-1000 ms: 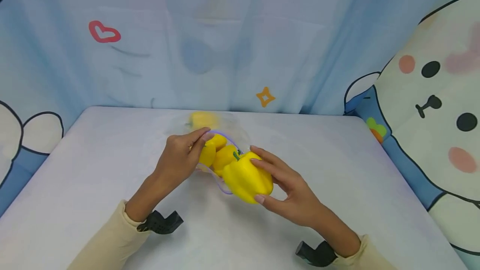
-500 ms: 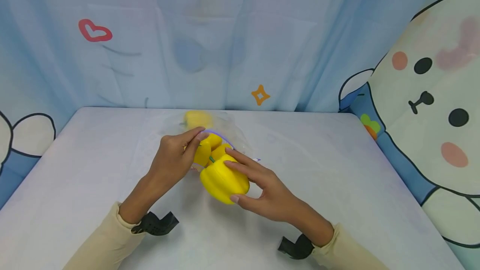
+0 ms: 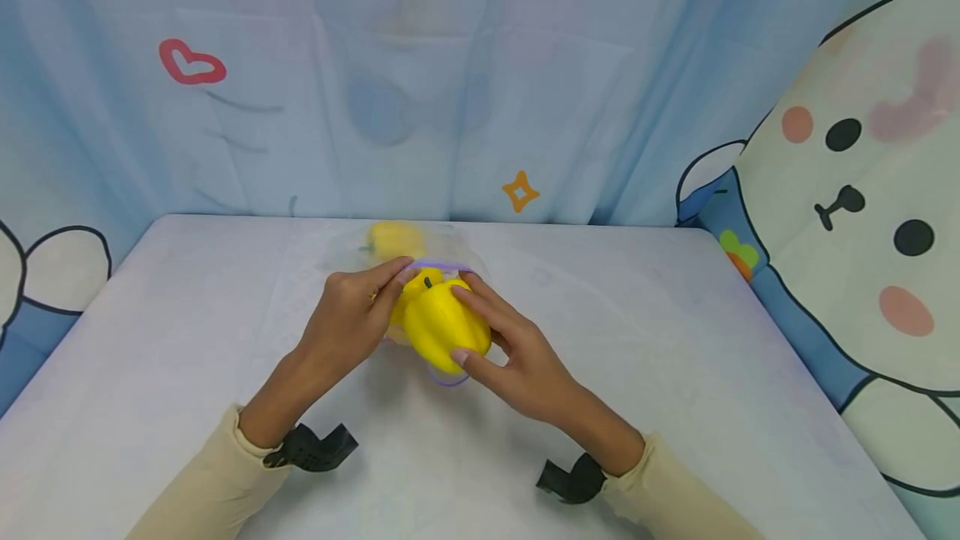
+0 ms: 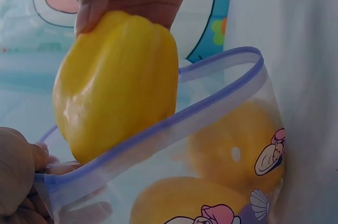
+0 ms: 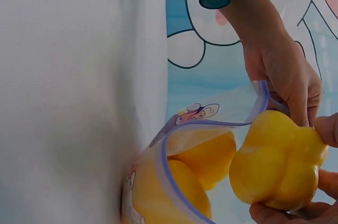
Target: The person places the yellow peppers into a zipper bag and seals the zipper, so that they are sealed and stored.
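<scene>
- The yellow pepper [image 3: 445,325] is just below the centre of the head frame, at the mouth of a clear bag [image 4: 203,105] with a purple rim; left of centre in the left wrist frame, its lower end passes behind the near rim; whether it touches the plastic I cannot tell
- The right hand [image 3: 521,361], right of centre in the head frame, grasps that pepper, thumb on 1 side and fingers against the other
- The left hand [image 3: 347,309], left of centre there, pinches the bag's rim between thumb and fingers
- At least 2 more peppers [image 5: 211,155] lie inside the bag, low in the right wrist frame; another yellow shape [image 3: 397,240], blurred, shows above the left hand in the head frame
- Handling: even colour and gloss suggest a moulded model, probably light, fairly stiff and hard to bruise; its smooth, rounded skin may slip
- Best hold: across the broad body, thumb and fingers opposed, tips in the grooves between lobes; the thin stem [image 3: 428,282] looks a poor handle
- The bag seems thin and floppy, likely to sag if unsupported; its purple band looks firmer, a better place to pinch than the clear wall
</scene>
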{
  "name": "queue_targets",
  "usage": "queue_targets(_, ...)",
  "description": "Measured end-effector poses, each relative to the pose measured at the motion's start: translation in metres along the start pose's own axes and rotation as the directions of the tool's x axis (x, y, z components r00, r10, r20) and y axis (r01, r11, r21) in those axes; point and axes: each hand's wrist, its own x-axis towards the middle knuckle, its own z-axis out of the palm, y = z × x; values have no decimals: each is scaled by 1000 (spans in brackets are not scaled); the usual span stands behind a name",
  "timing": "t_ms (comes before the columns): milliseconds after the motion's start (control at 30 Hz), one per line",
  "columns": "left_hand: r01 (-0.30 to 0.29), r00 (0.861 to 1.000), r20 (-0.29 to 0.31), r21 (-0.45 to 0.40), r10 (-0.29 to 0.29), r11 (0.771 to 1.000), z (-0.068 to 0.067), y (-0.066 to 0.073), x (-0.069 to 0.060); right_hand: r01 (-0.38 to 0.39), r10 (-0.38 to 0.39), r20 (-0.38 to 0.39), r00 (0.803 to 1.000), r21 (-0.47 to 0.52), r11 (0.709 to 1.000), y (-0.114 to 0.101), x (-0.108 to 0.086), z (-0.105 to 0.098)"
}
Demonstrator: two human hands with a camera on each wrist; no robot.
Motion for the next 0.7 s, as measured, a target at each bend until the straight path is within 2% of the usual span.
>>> queue_targets(267, -47, 999, -4, -6, 47, 999, 1, 0, 0, -19, 16, -74, 997, -32, 999, 9, 12, 11)
queue_targets(400, -68, 998, -14, 7, 68, 998, 2, 0, 0, -31, 22, -118, 993, -77, 997, 4, 16, 13)
queue_targets(533, -75, 997, -17, 13, 75, 997, 3, -1, 0, -11, -15, -160, 987, -159, 987, 6, 16, 14)
queue_targets(700, -65, 998, -19, 25, 66, 998, 3, -1, -1, 7, -56, -224, 973, -215, 977, 15, 13, 19)
